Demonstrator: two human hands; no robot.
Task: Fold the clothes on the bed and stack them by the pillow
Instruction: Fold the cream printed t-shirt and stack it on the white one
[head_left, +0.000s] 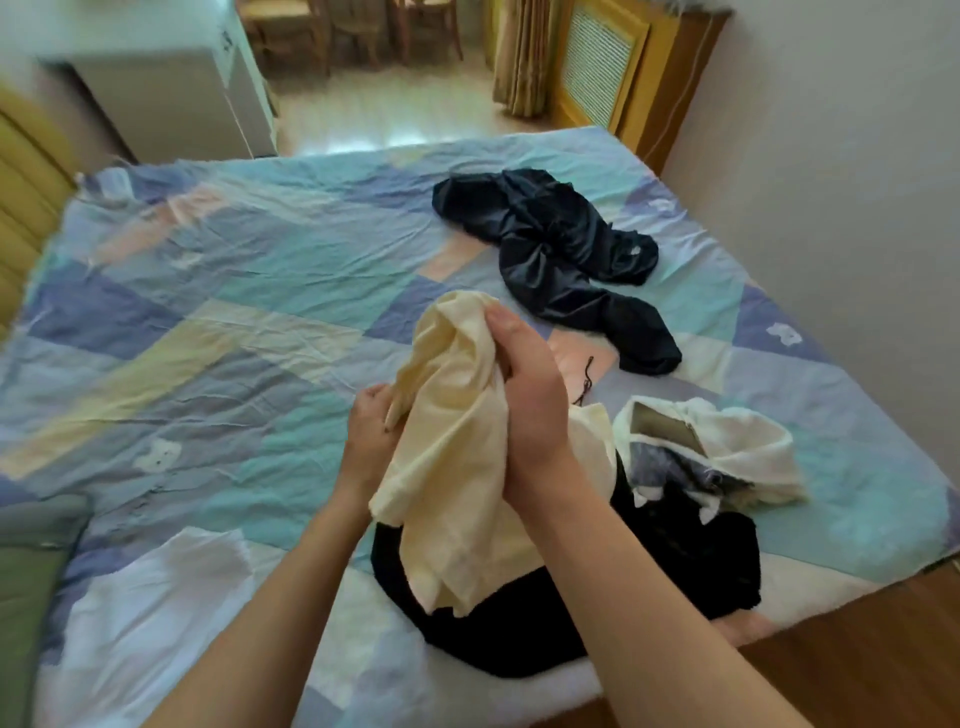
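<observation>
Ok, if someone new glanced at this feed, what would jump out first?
Front and centre, the left hand and right hand grip a cream garment raised above a black garment at the bed's near edge. Behind them, a dark navy garment sprawls crumpled on the pastel patchwork quilt.

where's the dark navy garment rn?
Head view: the crumpled dark navy garment lies untouched on the patchwork bedsheet, far right of centre, beyond the pale yellow cloth held in both hands.

Pale wall (831, 156) rt; glossy floor (395, 109); wooden chairs (353, 31), curtain (524, 57) far end.
</observation>
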